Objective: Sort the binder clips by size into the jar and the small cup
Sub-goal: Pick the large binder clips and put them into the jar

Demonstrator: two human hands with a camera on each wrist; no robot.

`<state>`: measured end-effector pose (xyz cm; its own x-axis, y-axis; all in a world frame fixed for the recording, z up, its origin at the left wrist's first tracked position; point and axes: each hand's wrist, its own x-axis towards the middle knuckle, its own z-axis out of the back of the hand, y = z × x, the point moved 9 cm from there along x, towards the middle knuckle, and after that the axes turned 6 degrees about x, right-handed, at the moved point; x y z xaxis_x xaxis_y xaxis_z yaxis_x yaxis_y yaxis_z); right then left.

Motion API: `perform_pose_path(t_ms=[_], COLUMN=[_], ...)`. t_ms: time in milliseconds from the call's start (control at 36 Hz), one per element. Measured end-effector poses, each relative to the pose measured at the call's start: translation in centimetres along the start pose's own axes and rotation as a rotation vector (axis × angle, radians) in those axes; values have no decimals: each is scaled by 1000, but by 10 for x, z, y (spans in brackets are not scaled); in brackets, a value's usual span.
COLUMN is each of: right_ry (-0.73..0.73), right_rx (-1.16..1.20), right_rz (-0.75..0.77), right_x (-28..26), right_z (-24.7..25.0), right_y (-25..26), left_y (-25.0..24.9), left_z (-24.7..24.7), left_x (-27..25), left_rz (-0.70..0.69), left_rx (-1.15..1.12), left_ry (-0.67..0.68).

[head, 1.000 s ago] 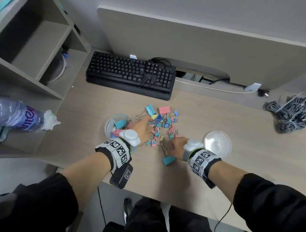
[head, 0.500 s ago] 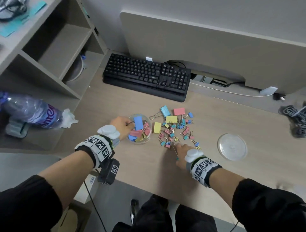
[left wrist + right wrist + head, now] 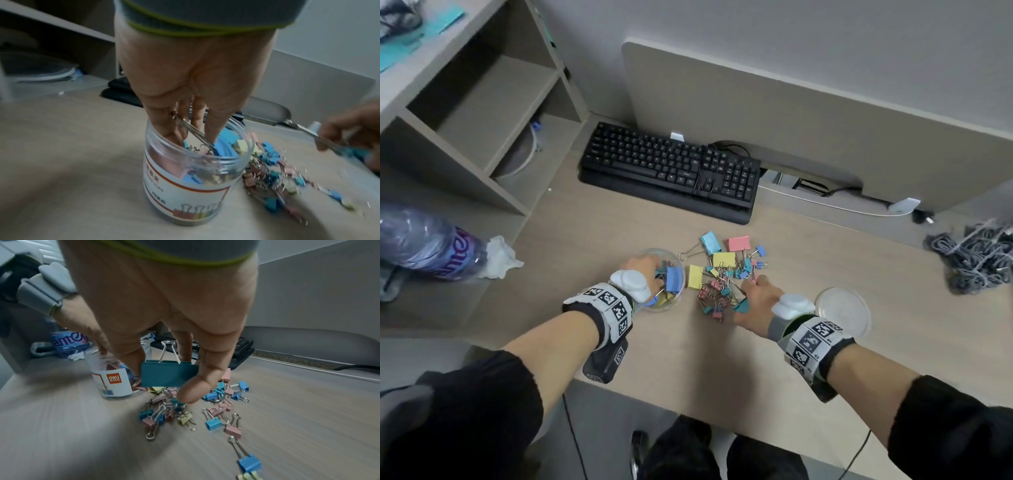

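Note:
A clear labelled jar (image 3: pixel 666 301) (image 3: pixel 185 186) (image 3: pixel 112 381) stands left of the loose pile of coloured binder clips (image 3: pixel 722 274) (image 3: pixel 213 408). My left hand (image 3: pixel 640 270) (image 3: pixel 193 134) reaches into the jar's mouth and pinches the wire handles of a large blue clip (image 3: pixel 674 279) (image 3: pixel 224 149) that sits inside with other large clips. My right hand (image 3: pixel 756 298) (image 3: pixel 162 381) holds a large teal clip (image 3: pixel 741 305) (image 3: pixel 168 376) just above the near edge of the pile. A clear round shallow cup (image 3: pixel 842 311) lies to the right of that hand.
A black keyboard (image 3: pixel 671 171) lies behind the pile. Shelves (image 3: pixel 482 120) and a lying water bottle (image 3: pixel 424 246) with a tissue are on the left. A bundle of grey cables (image 3: pixel 976 260) is at the far right. The desk's front edge runs under my wrists.
My left hand carried the blue clip from the pile to the jar and lowered it in. My right hand picked the teal clip up off the desk.

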<state>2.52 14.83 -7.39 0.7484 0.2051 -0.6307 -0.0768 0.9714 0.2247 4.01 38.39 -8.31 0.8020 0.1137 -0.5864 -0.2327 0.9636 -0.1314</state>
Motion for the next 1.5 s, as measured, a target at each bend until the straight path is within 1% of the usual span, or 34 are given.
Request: perform_pose_path(t_ms=[139,250,333,417,500,583,667,750,861,917,972,1028,1083,1139,1194,1305,1389,1444,1500], right_ry=[-19,-17,-32,-61,-47,-37,-33,-53,-51,-36,-12,-2,-1,-13,-32,0,-16,7,29], right_rx=[45,58,60,54,36,-12,-123,-236,-363,-365,-318,-237,-161,-143,-136,-250,-220,-196,-202], right_rz=[47,95,138,186,220,293,345,385,451,469,485,496,473,412,344,196,38,-7,-27], right_x=[2,4,5,8,13,16,17,20,25,29,33,32,34,39,47,60,82,109,108], right_z=[4,9,13,17,16,19,25,27,20,15,10,11,13,16,24,31,31,20,27], right_y=[16,32,48,68,87,112,133,156,180,186,188,185,175,157,133,78,39,15,14], left_y=[-12,-20,-19,-10,1,27,50,61,65,63,61,60,66,69,58,50,45,42,38], left_z=[-17,-16,-12,-3,11,22,24,26,23,18,12,2,-12,-29,-23,-19,-19,-16,-7], left_x=[-6,-6,-8,-14,-19,-25,-30,-35,-39,-41,-41,-37,-29,-15,-24,-26,-23,-22,-22], left_rz=[-96,-162,-165,-144,-128,-86,-26,-15,-2,9,0,-12,1,-14,-16,29,27,20,-1], left_rx=[258,307,308,248,157,7,-116,-200,-224,-236,-235,-206,-193,-192,-189,-187,-166,-163,-176], left_ry=[136,124,106,69,-27,-108,-115,-155,-185,-171,-134,-77,-13,41,72,50,29,-1,-55])
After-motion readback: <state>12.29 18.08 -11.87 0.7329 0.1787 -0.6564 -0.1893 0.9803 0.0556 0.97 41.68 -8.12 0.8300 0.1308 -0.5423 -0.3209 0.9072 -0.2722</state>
